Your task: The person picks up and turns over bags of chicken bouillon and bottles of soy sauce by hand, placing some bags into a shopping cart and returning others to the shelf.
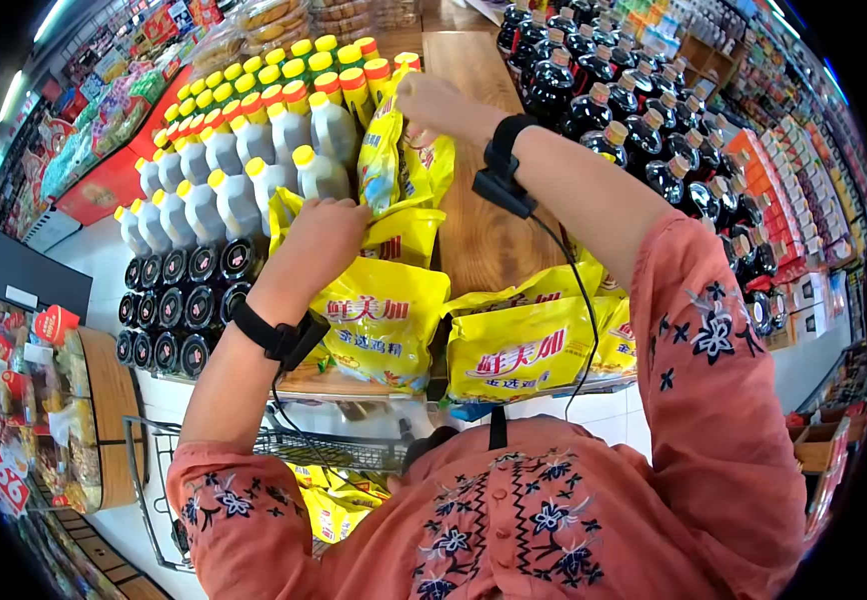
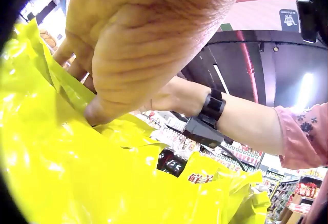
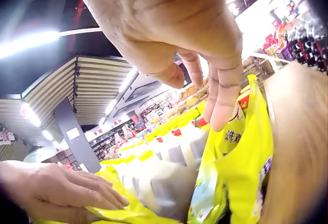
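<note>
Yellow printed bags (image 1: 379, 320) stand in a row along the table's front edge, with more behind them. My left hand (image 1: 326, 240) pinches the top of one bag; in the left wrist view, thumb and fingers of the left hand (image 2: 128, 54) lie on either side of the yellow film (image 2: 61, 152). Farther back, my right hand (image 1: 439, 105) is at the top of an upright yellow bag (image 1: 382, 155). The right wrist view shows the right hand (image 3: 200, 60) with fingers extended down against that bag (image 3: 241, 157) and its thumb apart from it.
White jugs (image 1: 239, 205) with yellow caps and dark-lidded jars (image 1: 199, 310) stand at the left. Dark bottles (image 1: 644, 135) fill the right side, beyond a wooden board (image 1: 474, 130). A wire cart (image 1: 344, 450) holding yellow bags (image 1: 339, 510) is below the table.
</note>
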`<state>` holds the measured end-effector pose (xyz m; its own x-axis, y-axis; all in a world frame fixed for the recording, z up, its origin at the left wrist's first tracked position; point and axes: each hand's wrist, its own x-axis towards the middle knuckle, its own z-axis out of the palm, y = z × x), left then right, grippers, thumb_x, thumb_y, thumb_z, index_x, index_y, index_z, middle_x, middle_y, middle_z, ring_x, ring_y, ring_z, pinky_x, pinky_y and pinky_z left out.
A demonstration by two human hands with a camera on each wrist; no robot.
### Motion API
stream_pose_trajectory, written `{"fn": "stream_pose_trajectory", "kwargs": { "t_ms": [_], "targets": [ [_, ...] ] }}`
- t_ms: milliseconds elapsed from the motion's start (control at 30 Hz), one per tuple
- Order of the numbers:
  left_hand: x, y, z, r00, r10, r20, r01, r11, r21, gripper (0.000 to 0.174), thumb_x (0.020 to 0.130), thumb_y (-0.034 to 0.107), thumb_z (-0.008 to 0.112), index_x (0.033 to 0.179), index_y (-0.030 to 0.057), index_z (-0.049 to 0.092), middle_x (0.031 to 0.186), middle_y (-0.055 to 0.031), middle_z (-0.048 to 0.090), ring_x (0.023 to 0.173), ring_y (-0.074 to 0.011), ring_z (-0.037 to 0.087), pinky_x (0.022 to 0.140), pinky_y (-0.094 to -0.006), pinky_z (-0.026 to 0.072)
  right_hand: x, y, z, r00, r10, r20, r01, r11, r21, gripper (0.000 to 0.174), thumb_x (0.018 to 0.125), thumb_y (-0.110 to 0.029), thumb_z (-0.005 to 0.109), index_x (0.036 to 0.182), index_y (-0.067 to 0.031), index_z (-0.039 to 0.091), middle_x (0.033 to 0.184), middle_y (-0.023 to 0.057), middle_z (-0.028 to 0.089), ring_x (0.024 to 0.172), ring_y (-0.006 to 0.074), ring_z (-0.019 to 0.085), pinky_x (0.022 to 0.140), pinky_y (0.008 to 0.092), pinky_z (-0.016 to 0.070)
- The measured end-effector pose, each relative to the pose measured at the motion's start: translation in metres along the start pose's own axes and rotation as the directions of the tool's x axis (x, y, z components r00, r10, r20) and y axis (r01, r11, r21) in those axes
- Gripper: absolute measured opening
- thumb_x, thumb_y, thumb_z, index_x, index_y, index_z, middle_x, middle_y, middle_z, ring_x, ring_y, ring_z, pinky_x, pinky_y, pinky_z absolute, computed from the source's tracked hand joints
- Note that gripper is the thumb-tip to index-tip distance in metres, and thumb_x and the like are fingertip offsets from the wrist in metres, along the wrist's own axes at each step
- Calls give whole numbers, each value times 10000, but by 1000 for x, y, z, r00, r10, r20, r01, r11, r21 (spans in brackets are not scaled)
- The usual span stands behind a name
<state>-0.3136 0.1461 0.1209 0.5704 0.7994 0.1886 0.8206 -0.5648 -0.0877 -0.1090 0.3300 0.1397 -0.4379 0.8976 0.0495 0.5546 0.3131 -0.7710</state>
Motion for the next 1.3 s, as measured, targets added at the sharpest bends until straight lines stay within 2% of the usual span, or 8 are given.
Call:
{"fn": "stream_pose_trajectory", "kwargs": {
  "t_ms": [233, 433, 600, 833, 1000, 1167, 1200, 1300],
  "targets": [
    [-4, 6, -6, 1000, -8, -2, 8, 999, -38, 130, 857, 70, 557, 944, 62, 653, 878, -100, 664, 901, -312, 666, 823, -416, 491, 2, -10, -34, 999, -37, 24, 37, 999, 10, 690, 913, -393, 611, 1471, -40, 412, 1260, 194, 595, 866, 271, 703, 677, 385, 625],
    [-11, 13, -1, 998, -61, -17, 60, 997, -45, 169, 855, 61, 554, 979, 65, 667, 911, -101, 659, 963, -297, 641, 892, -408, 458, 60, 1, -23, 985, 149, -81, -150, 989, 1, 655, 900, -424, 620, 1259, 121, 566, 1018, 211, 686, 795, 282, 727, 598, 389, 623],
    [-12, 14, 4, 996, -88, -32, 86, 995, -51, 193, 841, 53, 572, 999, 73, 682, 909, -77, 657, 962, -277, 639, 914, -405, 442, 87, 6, -27, 968, 249, -37, -237, 951, 199, 506, 923, -472, 617, 1114, -6, 667, 931, 161, 726, 745, 265, 737, 591, 381, 614],
    [-13, 16, 6, 992, -125, -22, 124, 992, -37, 160, 842, 62, 581, 968, 75, 677, 916, -79, 652, 960, -284, 632, 895, -413, 445, 128, 16, -37, 828, 513, 227, -544, 833, 101, 277, 890, -254, 645, 1115, -93, 642, 922, 74, 719, 761, 188, 722, 551, 286, 569],
    [-12, 17, 1, 991, -131, -26, 129, 990, -61, 137, 853, 69, 579, 953, 77, 673, 920, -81, 650, 965, -286, 629, 893, -416, 447, 108, 12, -25, 903, 382, 196, -429, 773, 467, 277, 936, -46, 593, 1181, 75, 547, 1080, 256, 654, 841, 414, 717, 749, 478, 647],
    [-13, 17, 6, 993, -107, -59, 104, 993, -55, 128, 863, 76, 576, 949, 76, 671, 912, -86, 650, 959, -289, 629, 889, -413, 445, 80, -28, -6, 989, 50, 136, -123, 787, 604, 323, 949, -54, 570, 1205, 137, 522, 1134, 303, 644, 896, 485, 712, 740, 518, 651],
    [-13, 18, 4, 992, -116, -52, 114, 992, -51, 129, 864, 76, 575, 952, 77, 670, 908, -87, 650, 959, -290, 629, 890, -412, 446, 61, -40, -8, 995, 3, 96, -58, 817, 574, 260, 952, -123, 558, 1078, 99, 604, 1048, 228, 703, 873, 348, 739, 819, 436, 640],
    [-13, 20, 5, 990, -122, -71, 120, 992, -29, 142, 865, 70, 571, 969, 77, 668, 890, -90, 653, 955, -289, 642, 883, -412, 450, 48, -46, -11, 977, 83, 195, -161, 890, 427, 298, 968, -74, 533, 1166, 149, 542, 1147, 291, 656, 915, 416, 734, 748, 463, 656]
  ]
}}
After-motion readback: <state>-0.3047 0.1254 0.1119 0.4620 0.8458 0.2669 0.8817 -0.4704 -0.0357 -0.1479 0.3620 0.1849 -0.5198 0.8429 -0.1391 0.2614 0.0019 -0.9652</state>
